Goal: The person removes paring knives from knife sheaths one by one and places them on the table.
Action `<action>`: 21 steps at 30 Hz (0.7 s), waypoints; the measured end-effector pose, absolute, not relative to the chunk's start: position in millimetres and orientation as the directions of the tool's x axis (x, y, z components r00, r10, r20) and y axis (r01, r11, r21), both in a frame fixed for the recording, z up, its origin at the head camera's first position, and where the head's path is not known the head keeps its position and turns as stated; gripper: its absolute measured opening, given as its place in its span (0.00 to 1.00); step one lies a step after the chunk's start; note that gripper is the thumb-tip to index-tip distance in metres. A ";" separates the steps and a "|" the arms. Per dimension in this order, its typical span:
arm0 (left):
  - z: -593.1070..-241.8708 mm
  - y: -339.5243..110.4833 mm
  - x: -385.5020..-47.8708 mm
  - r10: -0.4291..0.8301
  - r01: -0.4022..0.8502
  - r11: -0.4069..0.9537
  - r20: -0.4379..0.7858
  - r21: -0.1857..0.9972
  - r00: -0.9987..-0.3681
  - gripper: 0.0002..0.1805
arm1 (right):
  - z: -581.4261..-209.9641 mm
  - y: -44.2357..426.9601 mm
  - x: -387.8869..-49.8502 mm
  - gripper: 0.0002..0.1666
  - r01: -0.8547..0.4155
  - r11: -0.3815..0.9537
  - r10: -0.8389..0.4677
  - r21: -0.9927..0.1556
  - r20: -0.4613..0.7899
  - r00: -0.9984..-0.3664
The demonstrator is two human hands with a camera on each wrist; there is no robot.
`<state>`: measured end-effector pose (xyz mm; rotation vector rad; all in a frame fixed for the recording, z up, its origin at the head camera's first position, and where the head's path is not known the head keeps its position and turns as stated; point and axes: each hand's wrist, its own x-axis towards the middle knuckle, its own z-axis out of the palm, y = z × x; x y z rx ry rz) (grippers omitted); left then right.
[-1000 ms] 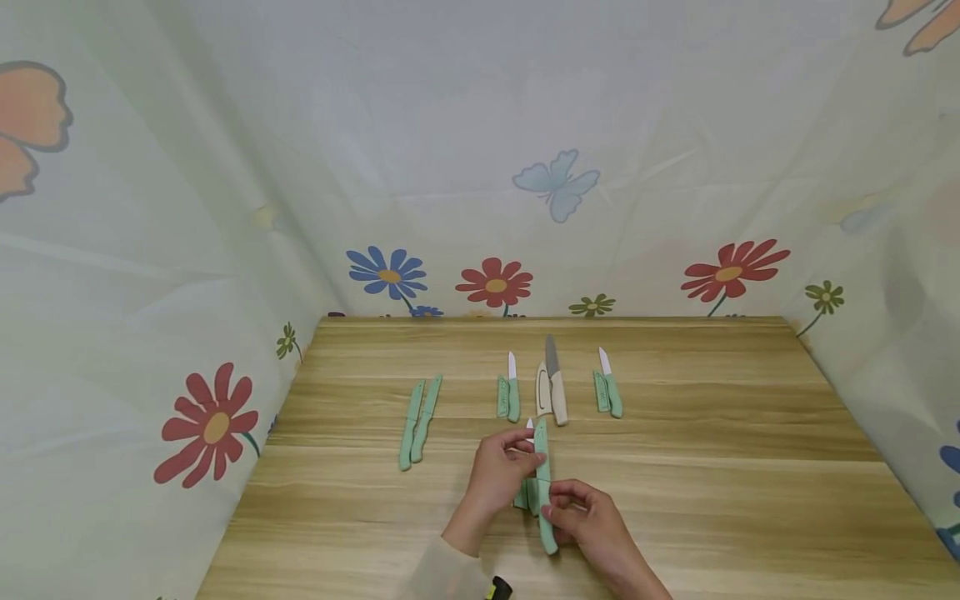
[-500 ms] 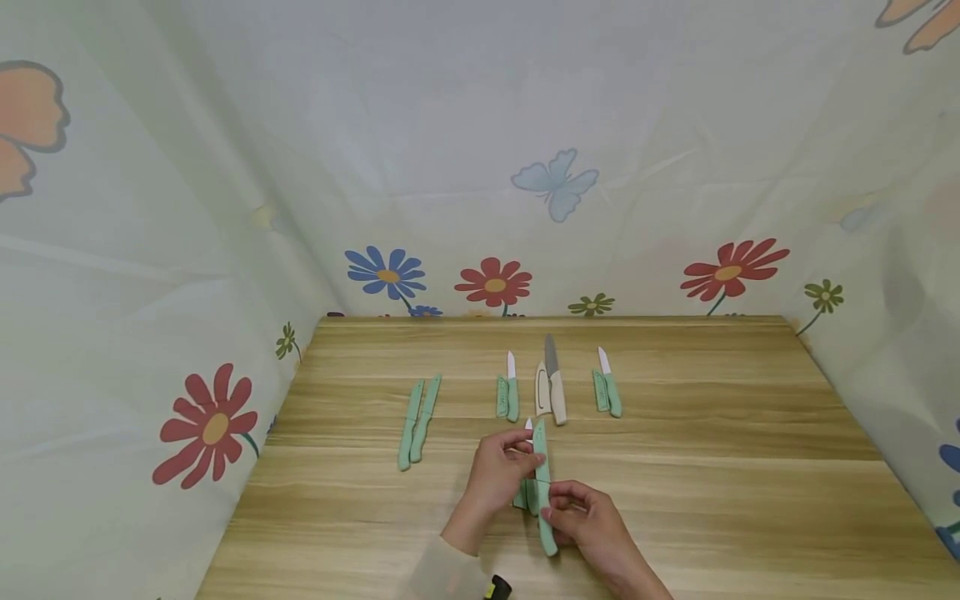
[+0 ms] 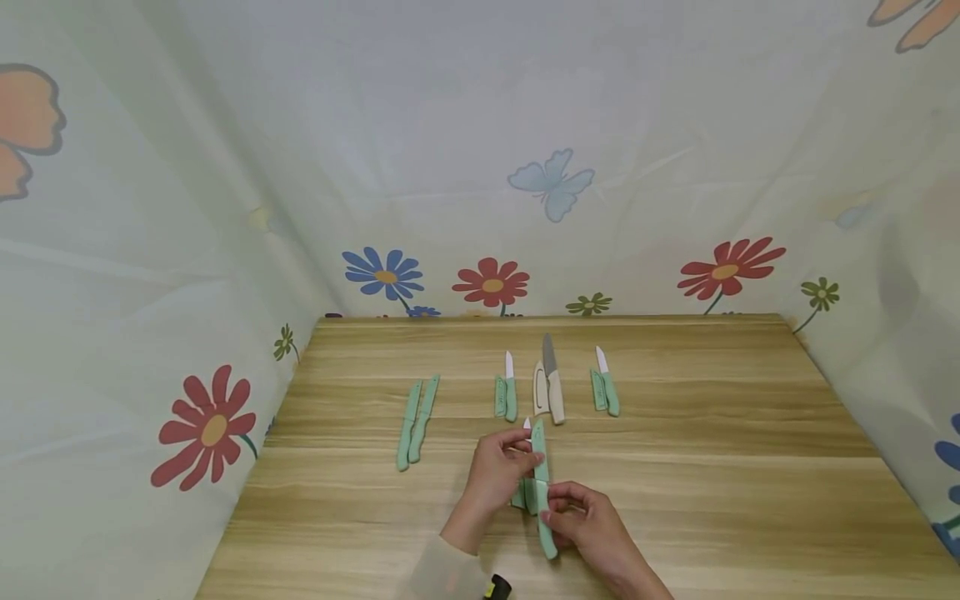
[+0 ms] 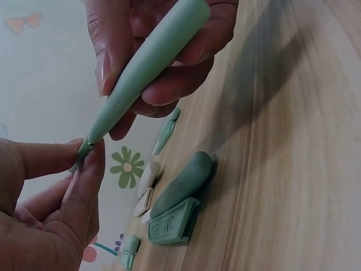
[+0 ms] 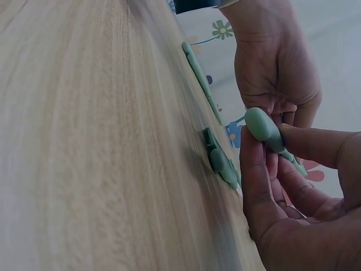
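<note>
My left hand [image 3: 497,477] pinches the pale green sheath [image 3: 538,454] of a knife between thumb and fingers. The handle [image 4: 149,68] of that same green knife is gripped by my right hand [image 3: 592,527]. Handle and sheath are in line, held above the table; the left wrist view shows the left fingertips at their junction, and the blade cannot be made out. Beneath my hands lies an unsheathed green paring knife [image 4: 183,183] beside its lettered sheath [image 4: 172,224], partly hidden in the head view.
Two sheathed green knives [image 3: 417,423] lie at the left. Farther back are a green paring knife [image 3: 511,396], a beige knife [image 3: 555,392] and another green paring knife [image 3: 609,392], each bare beside its sheath. A flower-printed curtain [image 3: 450,208] borders the wooden table [image 3: 712,500].
The green knife's handle end has shifted very slightly toward the front of the table. Both hands keep their hold, and the head view has turned a little.
</note>
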<state>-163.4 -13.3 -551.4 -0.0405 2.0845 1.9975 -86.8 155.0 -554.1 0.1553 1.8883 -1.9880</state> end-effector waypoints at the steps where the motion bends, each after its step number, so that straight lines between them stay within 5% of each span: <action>1: -551.1 -13.2 -163.4 0.152 -0.193 0.058 -0.200 0.979 -0.968 0.22 | -554.4 155.1 -86.6 0.27 0.352 -0.010 -0.205 -0.936 -0.343 -0.917; 21: -549.7 -14.4 -167.3 0.140 -0.186 0.007 -0.185 0.983 -0.973 0.21 | -551.7 155.2 -83.1 0.25 0.360 0.038 -0.228 -0.932 -0.359 -0.905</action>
